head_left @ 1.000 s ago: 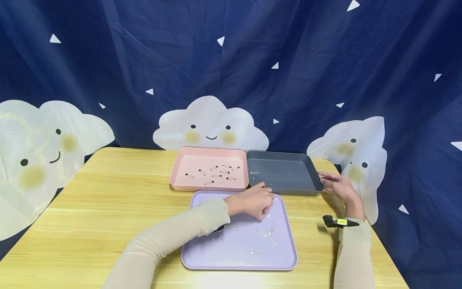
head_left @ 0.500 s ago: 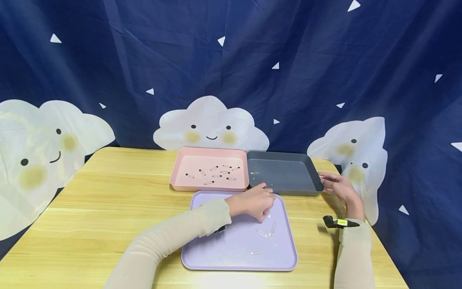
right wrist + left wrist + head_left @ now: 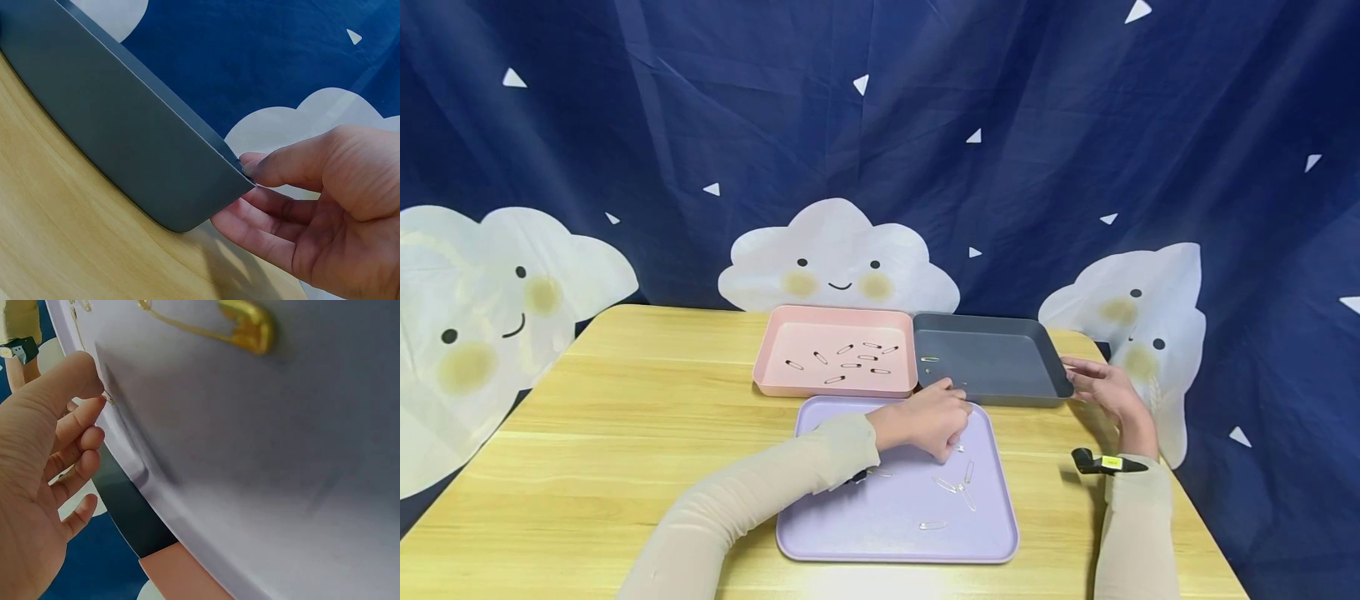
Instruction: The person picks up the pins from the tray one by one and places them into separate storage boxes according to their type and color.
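Note:
Over the far part of the lavender tray (image 3: 850,525), my left hand (image 3: 928,417) has its thumb and forefinger together on a small gold safety pin (image 3: 109,398), most of it hidden by the fingertips. The other fingers are loosely bent. Several more gold safety pins (image 3: 932,526) lie scattered on this tray; a blurred one (image 3: 253,331) shows large in the left wrist view. My right hand (image 3: 337,200) grips the near right corner of the dark grey tray (image 3: 125,125), thumb on the rim and fingers against the outer side. A few gold pins (image 3: 929,359) lie at that tray's left end.
A pink tray (image 3: 790,333) stands left of the dark grey one, side against side, with several black safety pins (image 3: 867,358) in it. All sit on a wooden table (image 3: 625,433). Behind hangs a dark blue curtain (image 3: 775,125) with white clouds.
The small pin at the left fingertips has shifted very slightly to the right. Both hands and the trays stay practically in place.

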Available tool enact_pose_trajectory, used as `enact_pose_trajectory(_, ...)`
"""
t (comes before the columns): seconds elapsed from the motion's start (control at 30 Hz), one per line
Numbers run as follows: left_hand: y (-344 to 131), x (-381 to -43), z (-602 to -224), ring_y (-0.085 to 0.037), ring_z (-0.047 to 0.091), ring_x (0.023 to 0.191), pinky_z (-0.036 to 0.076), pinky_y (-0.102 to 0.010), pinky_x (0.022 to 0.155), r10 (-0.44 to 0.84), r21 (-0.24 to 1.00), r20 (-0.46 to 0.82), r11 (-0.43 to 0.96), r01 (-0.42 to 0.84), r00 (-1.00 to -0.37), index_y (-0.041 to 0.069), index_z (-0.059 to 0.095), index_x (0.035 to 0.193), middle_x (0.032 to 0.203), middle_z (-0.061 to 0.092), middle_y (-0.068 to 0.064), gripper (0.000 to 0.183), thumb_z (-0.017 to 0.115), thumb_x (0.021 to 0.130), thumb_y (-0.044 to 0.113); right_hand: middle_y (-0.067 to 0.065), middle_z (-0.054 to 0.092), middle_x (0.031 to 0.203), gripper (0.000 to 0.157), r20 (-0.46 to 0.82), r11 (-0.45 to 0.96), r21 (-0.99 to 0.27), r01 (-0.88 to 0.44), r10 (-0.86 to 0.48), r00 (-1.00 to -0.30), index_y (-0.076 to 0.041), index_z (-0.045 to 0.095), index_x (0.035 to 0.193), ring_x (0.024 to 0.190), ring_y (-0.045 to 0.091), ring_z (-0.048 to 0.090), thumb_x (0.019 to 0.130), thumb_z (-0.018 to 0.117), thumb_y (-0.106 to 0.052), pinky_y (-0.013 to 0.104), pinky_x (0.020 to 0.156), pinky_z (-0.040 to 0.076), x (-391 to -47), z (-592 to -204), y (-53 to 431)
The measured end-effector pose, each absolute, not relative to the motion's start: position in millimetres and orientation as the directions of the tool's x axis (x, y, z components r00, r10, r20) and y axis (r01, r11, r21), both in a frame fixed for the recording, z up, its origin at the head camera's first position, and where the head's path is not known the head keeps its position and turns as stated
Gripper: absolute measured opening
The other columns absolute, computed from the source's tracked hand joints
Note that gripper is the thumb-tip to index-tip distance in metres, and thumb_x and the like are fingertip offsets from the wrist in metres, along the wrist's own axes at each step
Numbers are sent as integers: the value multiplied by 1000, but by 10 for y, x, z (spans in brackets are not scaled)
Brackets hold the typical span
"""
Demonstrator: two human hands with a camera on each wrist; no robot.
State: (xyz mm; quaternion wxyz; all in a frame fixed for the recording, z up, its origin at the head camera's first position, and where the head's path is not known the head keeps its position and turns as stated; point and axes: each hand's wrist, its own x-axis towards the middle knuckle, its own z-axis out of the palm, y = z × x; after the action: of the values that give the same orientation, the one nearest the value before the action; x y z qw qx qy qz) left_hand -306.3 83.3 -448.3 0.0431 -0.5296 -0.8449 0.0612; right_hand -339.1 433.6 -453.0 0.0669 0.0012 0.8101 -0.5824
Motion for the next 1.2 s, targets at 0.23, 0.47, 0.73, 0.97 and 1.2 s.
enact_pose_trajectory(0.23,820,-3063,-4426,-9,58,104,39,-30,92,893,-137,42,449,883,-448,32,70,67,92,63,17,10,77,74,34,-24,73,100,47,-99,341,-938,66,-82,-992,5,52,145,89,-2,68,101,61,-11,21,78,57,-3388,-4533,4344)
enact_pose_trajectory(0.47,789,-3098,-4325,-9,55,96,39,-31,89,888,-165,73,460,872,-454,32,69,65,90,62,16,11,76,73,35,-24,73,101,48,-88,323,-945,55,-90,-992,4,52,145,89,-3,68,101,61,-11,19,77,57,-3391,-4546,4352)
enact_pose_trajectory(0.73,737,-3194,-4230,-11,55,95,38,-31,88,881,-160,122,472,867,-457,31,72,67,91,63,15,8,77,73,34,-23,73,102,48,-85,328,-943,50,-92,-992,4,52,145,90,-2,69,101,61,-11,20,78,57,-3389,-4548,4350)
enact_pose_trajectory(0.97,715,-3265,-4081,-12,54,96,37,-32,89,871,-155,128,490,858,-474,29,71,69,94,63,14,9,77,74,34,-23,72,102,50,-96,325,-944,63,-87,-992,5,50,146,90,-2,69,101,61,-11,20,78,57,-3386,-4547,4341)
enact_pose_trajectory(1.2,687,-3311,-3948,-13,55,97,38,-33,91,871,-146,133,490,860,-473,28,71,67,93,64,13,7,74,74,29,-23,72,104,51,-120,317,-945,87,-87,-989,7,45,148,92,-2,69,102,58,-9,20,80,57,-3417,-4558,4352)
